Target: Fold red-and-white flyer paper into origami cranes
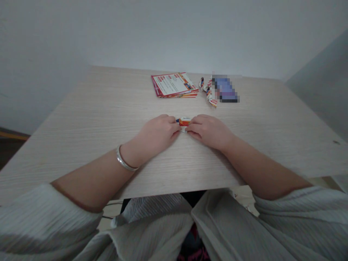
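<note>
Left hand (pixel 157 132): grip pinched on the left end of the paper (pixel 185 121).
Flyers (pixel 174 85): stacked flat on the bench (pixel 95 108).
Paper: between both hands, on the near side of the flyers, well apart from them.
Right hand (pixel 209 130): grip pinched on its right end.
Scraps (pixel 208 90): just right of the flyers.

Small folded paper (pixel 184 121) lies on tabletop (pixel 95 108), front centre, pinched at its ends between left hand (pixel 157 132) and right hand (pixel 208 130). Behind it, near the far edge: leaflet stack (pixel 174 85), then folded pieces (pixel 208 90) just right of it, then a flat object (pixel 227 90) beside those.
</note>
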A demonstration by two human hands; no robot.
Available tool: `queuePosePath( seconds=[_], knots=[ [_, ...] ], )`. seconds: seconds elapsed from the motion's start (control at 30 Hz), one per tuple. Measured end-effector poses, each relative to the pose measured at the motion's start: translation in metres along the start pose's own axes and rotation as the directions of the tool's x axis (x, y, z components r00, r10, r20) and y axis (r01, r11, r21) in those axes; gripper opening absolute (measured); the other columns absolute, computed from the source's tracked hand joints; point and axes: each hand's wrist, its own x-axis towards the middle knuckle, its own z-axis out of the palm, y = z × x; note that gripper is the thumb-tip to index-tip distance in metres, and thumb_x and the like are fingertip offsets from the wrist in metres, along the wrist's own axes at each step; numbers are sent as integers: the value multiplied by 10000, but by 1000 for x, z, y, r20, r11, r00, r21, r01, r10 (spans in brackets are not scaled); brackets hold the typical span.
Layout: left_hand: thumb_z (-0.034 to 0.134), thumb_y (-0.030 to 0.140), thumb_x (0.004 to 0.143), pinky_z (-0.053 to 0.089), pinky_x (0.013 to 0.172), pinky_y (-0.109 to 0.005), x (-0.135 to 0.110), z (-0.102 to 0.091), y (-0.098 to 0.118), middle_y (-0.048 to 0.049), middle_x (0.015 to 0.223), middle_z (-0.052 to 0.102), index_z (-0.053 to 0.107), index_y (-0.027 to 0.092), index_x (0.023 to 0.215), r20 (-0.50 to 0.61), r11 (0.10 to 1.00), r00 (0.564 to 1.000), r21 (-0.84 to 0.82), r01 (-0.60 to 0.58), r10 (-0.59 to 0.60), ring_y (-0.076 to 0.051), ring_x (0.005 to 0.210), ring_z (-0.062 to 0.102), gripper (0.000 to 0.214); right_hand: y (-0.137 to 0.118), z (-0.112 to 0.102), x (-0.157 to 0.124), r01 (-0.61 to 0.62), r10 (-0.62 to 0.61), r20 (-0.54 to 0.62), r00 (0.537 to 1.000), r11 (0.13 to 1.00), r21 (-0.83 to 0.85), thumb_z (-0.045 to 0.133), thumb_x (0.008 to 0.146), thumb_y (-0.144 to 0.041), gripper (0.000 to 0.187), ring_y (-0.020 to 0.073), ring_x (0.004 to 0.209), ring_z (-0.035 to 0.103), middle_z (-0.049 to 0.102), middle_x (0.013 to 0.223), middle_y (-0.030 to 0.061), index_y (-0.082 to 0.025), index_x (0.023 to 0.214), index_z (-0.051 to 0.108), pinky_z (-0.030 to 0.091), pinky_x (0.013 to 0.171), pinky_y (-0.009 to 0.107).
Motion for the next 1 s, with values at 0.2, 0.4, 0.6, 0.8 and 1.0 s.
queuePosePath(
  seconds=[0.2, 0.4, 0.6, 0.8, 1.0],
  knots=[
    [533, 216, 1055, 541, 739, -364, 1, 4, 1, -108, 995, 762, 763, 137, 1058, -70, 993, 997, 115, -26, 34, -270, 938, 727, 243, 2, 3, -4, 5, 0, -72, 997, 998, 68, 640, 1006, -227, 221, 281, 1034, 707, 798, 1098, 158, -132, 1117, 806, 532, 929, 414],
    [524, 117, 1017, 439, 575, -343, 0, -1, 2, -100, 887, 760, 748, 136, 1011, -26, 957, 989, 256, -135, 146, -255, 767, 729, 225, 2, 5, -4, -19, 32, -110, 993, 994, 112, 617, 1009, -247, 212, 268, 1027, 682, 795, 1091, 138, -165, 1083, 797, 503, 930, 398],
    [543, 225, 1043, 495, 654, -364, 1, 6, -4, -111, 901, 764, 774, 139, 995, -101, 982, 990, 174, -76, 95, -266, 841, 727, 251, -6, 3, 1, -22, 25, -59, 998, 998, 56, 572, 1017, -205, 233, 261, 991, 655, 782, 1049, 143, -158, 1034, 799, 485, 903, 389],
    [557, 261, 1042, 535, 789, -375, 3, 12, -10, -107, 907, 742, 788, 140, 962, -145, 991, 983, 86, -102, 113, -253, 886, 700, 273, -7, 9, 2, -118, 130, -98, 987, 986, 117, 583, 987, -197, 226, 247, 953, 665, 777, 998, 128, -159, 964, 805, 485, 866, 364],
    [576, 273, 1034, 536, 835, -377, 5, 17, -12, -105, 940, 736, 781, 140, 967, -152, 996, 984, -1, -92, 90, -239, 884, 678, 253, 2, 17, 3, -105, 169, -174, 970, 939, 326, 640, 922, -169, 161, 212, 891, 667, 770, 920, 73, -198, 867, 789, 489, 856, 340]
  ],
)
